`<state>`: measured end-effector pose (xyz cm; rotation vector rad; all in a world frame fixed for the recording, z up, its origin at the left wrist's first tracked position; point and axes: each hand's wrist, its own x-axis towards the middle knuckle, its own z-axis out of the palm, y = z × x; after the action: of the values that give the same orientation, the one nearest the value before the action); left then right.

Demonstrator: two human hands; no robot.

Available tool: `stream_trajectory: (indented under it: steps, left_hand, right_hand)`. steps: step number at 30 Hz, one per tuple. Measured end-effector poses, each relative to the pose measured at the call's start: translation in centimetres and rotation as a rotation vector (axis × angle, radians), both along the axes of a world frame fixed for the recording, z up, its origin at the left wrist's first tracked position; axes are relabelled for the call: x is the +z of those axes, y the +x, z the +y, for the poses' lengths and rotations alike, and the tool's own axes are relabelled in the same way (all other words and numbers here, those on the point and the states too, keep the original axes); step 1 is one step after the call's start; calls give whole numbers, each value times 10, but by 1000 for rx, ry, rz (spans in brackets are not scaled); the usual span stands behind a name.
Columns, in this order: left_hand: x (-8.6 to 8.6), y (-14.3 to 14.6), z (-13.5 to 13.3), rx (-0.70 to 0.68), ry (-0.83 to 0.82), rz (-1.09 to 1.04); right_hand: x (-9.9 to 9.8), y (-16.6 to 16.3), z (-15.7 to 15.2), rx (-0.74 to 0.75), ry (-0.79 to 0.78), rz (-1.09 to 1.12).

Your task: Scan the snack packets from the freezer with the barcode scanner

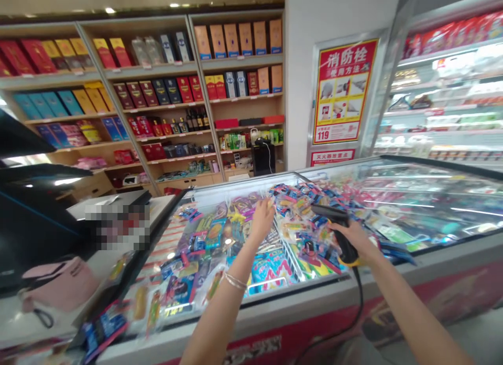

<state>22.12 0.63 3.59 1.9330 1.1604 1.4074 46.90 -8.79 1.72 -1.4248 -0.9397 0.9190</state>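
My right hand (356, 239) is wrapped round the grip of a black barcode scanner (338, 223) with a yellow patch at its lower end. From its base a black cable (359, 302) runs down the freezer's front. My left hand (262, 218) reaches over the chest freezer (251, 302) with its fingers curled together. What they hold, if anything, is too small and blurred to name. Many small snack packets (301, 205) in clear and blue wrapping lie around both hands. Below my left hand are bright blue and pink bags (271, 273) beside a white wire divider (293, 260).
At the left stand a counter with a pink pouch (61, 283) and a black screen-like device (31, 213). Loose packets (104, 325) lie at the freezer's near left corner. Shelves of boxed goods (239, 40) line the back wall; a lit display case (444, 103) stands at right.
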Motion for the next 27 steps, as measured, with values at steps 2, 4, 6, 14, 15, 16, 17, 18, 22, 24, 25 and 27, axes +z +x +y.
stream_trajectory:
  steps: [2, 4, 6, 14, 15, 16, 17, 18, 22, 24, 25, 27]
  left_hand:
    - [-7, 29, -8, 15, 28, 213]
    - [-15, 53, -14, 67, 65, 389]
    - [-26, 72, -19, 126, 105, 514]
    - [-73, 104, -21, 78, 82, 662]
    - [-77, 105, -21, 87, 101, 655]
    - [-79, 105, -22, 99, 116, 644]
    - [-80, 105, -22, 110, 123, 633]
    - [-81, 105, -22, 118, 123, 625]
    - [-81, 106, -22, 124, 116, 627]
    - [-81, 106, -21, 125, 112, 629]
    - [-82, 106, -21, 125, 110, 629]
    - [-83, 107, -21, 126, 103, 630]
  right_hand:
    - [-11, 19, -6, -42, 15, 24]
    - [-21, 33, -9, -82, 38, 69]
    - [-30, 42, -9, -126, 47, 143]
    - [-52, 49, -6, -219, 17, 480]
    - [-53, 49, -6, -227, 17, 499]
    - [-53, 49, -6, -231, 15, 513]
    - [-53, 49, -6, -233, 13, 522]
    - [-53, 50, -5, -228, 11, 526]
    - [-54, 51, -2, -207, -4, 500]
    - [-54, 50, -1, -210, -6, 476]
    - [-54, 49, -1, -215, -7, 469]
    - [-53, 48, -2, -220, -11, 461]
